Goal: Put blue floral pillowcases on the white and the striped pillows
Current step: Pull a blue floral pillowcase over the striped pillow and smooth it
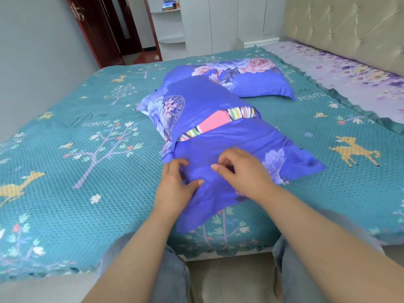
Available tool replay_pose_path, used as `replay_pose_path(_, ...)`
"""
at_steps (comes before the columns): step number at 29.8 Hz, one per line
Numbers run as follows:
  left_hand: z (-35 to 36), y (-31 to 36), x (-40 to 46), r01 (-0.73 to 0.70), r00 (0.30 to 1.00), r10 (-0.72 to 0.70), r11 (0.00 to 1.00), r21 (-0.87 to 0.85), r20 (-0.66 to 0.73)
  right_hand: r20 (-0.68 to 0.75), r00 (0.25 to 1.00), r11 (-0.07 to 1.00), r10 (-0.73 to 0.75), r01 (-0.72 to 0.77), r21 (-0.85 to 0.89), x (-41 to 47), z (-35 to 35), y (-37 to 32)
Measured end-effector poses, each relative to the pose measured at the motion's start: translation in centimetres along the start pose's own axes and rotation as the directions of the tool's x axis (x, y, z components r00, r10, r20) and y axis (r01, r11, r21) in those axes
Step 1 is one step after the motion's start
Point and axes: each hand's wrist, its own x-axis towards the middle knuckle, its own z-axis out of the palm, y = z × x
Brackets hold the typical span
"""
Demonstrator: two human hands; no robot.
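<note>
Now gather the loose near end of the blue floral cotton pillowcase [218, 154]: left hand [177, 186] with fingers curled, pinching a fold at its near left edge; right hand [238, 171] just beside it, fingers bent onto the cloth, whether pinching or only pressing cannot be told. Best to draw the lower flap up and tuck it under the upper one, hiding the pink and multicoloured striped pillow [218, 122] showing through the open slit at mid-length. Beyond and to the right, a second plump pillow already in its blue floral case [244, 82]. All lying on the bed's teal waffle-textured bedspread with deer and trees [65, 171]; farther back, dark red wooden door [98, 29], white wardrobe [218, 22], beige tufted headboard [345, 29].
</note>
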Motion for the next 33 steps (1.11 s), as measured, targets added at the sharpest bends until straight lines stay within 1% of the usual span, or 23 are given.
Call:
replay_pose_path(1, -0.3, -0.2, 0.0, 0.085, 0.996, -0.085, 0.995, 0.057, -0.008, 0.030, 0.999, 0.998, -0.043, 0.044, -0.040, -0.6, 0.8, -0.8)
replay_pose_path(2, -0.6, -0.4, -0.1, 0.148, 0.989, -0.149, 0.981, 0.122, -0.003, 0.026, 0.995, 0.990, -0.092, 0.094, -0.106, -1.2, 1.4, -1.3)
replay_pose_path(3, -1.0, -0.6, -0.3, 0.182, 0.982, -0.188, 0.966, 0.185, 0.015, 0.003, 0.988, 0.973, -0.153, 0.151, -0.177, -1.6, 1.9, -1.6)
replay_pose_path(5, -1.2, -0.7, -0.6, 0.180, 0.976, -0.205, 0.948, 0.264, 0.070, -0.001, 0.970, 0.922, -0.242, 0.230, -0.312, -2.3, 2.7, -1.7)
replay_pose_path(7, -1.1, -0.9, -1.1, 0.122, 0.983, -0.152, 0.957, 0.264, 0.099, 0.011, 0.968, 0.898, -0.252, 0.238, -0.369, -2.7, 3.6, -1.8)
replay_pose_path(9, -1.2, -0.6, -1.4, 0.057, 0.992, -0.081, 0.972, 0.230, 0.094, -0.054, 0.972, 0.901, -0.228, 0.190, -0.390, -2.9, 4.4, -1.9)
replay_pose_path(10, -1.5, -0.6, -1.3, 0.034, 0.995, -0.049, 0.983, 0.181, 0.082, -0.098, 0.970, 0.900, -0.224, 0.167, -0.401, -2.9, 4.7, -2.0)
replay_pose_path(11, -1.9, -0.6, -1.3, 0.021, 0.998, -0.027, 0.995, 0.102, 0.061, -0.139, 0.964, 0.898, -0.227, 0.152, -0.413, -3.0, 4.9, -2.2)
replay_pose_path(13, -2.4, -0.4, -1.1, -0.010, 1.000, 0.011, 0.998, -0.069, 0.014, -0.176, 0.961, 0.902, -0.213, 0.124, -0.414, -3.3, 5.3, -2.6)
replay_pose_path(15, -2.3, 0.2, -1.2, -0.064, 0.997, 0.068, 0.988, -0.140, 0.028, -0.163, 0.972, 0.920, -0.168, 0.095, -0.380, -3.6, 5.8, -2.9)
replay_pose_path(18, -1.4, 1.2, -1.3, -0.136, 0.986, 0.147, 0.981, -0.138, 0.076, -0.125, 0.985, 0.956, -0.117, 0.077, -0.284, -3.4, 6.2, -2.6)
replay_pose_path(19, -0.9, 1.3, -1.0, -0.143, 0.985, 0.155, 0.979, -0.148, 0.071, -0.119, 0.989, 0.971, -0.090, 0.060, -0.233, -3.0, 6.2, -2.1)
replay_pose_path(21, -0.6, 1.3, -0.5, -0.146, 0.987, 0.154, 0.979, -0.141, 0.044, -0.131, 0.991, 0.999, 0.037, -0.038, -0.009, -2.5, 5.6, -2.0)
replay_pose_path(22, -0.3, 1.2, -0.2, -0.139, 0.988, 0.145, 0.983, -0.122, 0.044, -0.110, 0.985, 0.987, 0.133, -0.121, 0.108, -2.3, 5.3, -1.8)
replay_pose_path(24, 0.1, 1.0, 0.3, -0.159, 0.986, 0.162, 0.984, -0.080, 0.044, -0.043, 0.963, 0.927, 0.267, -0.245, 0.283, -2.1, 4.9, -1.3)
replay_pose_path(27, 0.6, 1.1, 0.6, -0.275, 0.961, 0.276, 0.961, 0.022, -0.020, 0.055, 0.915, 0.783, 0.399, -0.371, 0.499, -1.1, 4.2, -0.9)
replay_pose_path(28, 0.7, 1.0, 0.8, -0.305, 0.950, 0.309, 0.949, 0.080, -0.040, 0.075, 0.907, 0.763, 0.414, -0.391, 0.515, -0.5, 3.9, -0.9)
replay_pose_path(29, 0.8, 0.9, 1.1, -0.310, 0.947, 0.318, 0.941, 0.135, -0.042, 0.087, 0.901, 0.767, 0.424, -0.409, 0.494, 0.0, 3.8, -0.7)
replay_pose_path(31, 0.6, 0.9, 1.5, -0.279, 0.956, 0.292, 0.928, 0.247, -0.018, 0.066, 0.908, 0.843, 0.414, -0.409, 0.349, 0.6, 3.7, -0.9)
replay_pose_path(33, 0.5, 0.9, 2.0, -0.278, 0.959, 0.276, 0.889, 0.365, 0.059, 0.029, 0.923, 0.901, 0.383, -0.380, 0.210, 0.7, 3.7, -1.3)
